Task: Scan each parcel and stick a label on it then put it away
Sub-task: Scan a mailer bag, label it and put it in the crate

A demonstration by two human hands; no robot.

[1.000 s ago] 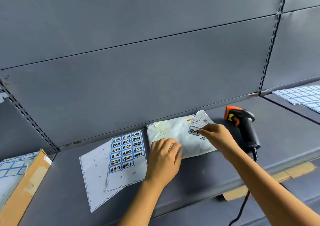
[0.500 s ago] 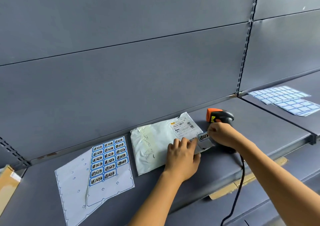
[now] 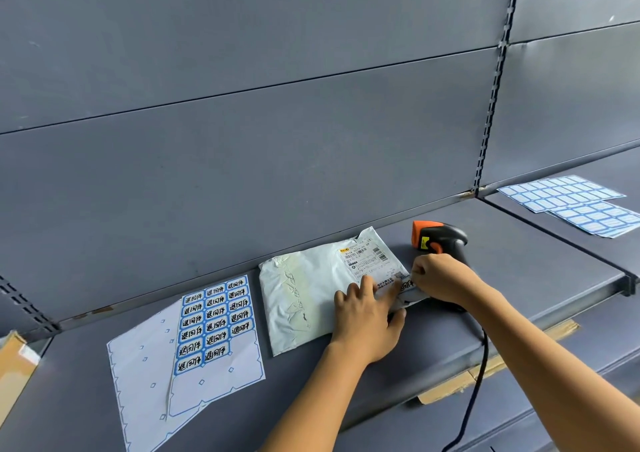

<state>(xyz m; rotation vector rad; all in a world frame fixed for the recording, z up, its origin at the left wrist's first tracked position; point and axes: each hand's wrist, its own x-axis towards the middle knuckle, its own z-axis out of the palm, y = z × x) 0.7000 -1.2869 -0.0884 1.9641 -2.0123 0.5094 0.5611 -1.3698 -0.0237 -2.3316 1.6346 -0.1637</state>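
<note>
Grey shelf [image 3: 519,278] holds the parcel [image 3: 304,299]; left hand [image 3: 367,320] presses it flat-fingered, right hand [image 3: 446,281] pinches a label [image 3: 407,283] at its three-o'clock corner. Likely light, limp, slippery: grip an edge.

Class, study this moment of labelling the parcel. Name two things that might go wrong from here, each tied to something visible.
1. The right hand pinches the sticker at the right edge of the parcel; it may overhang or crease there.
2. The sticker sits right beside the shipping label; pressed askew, it might cover printed codes.
</note>
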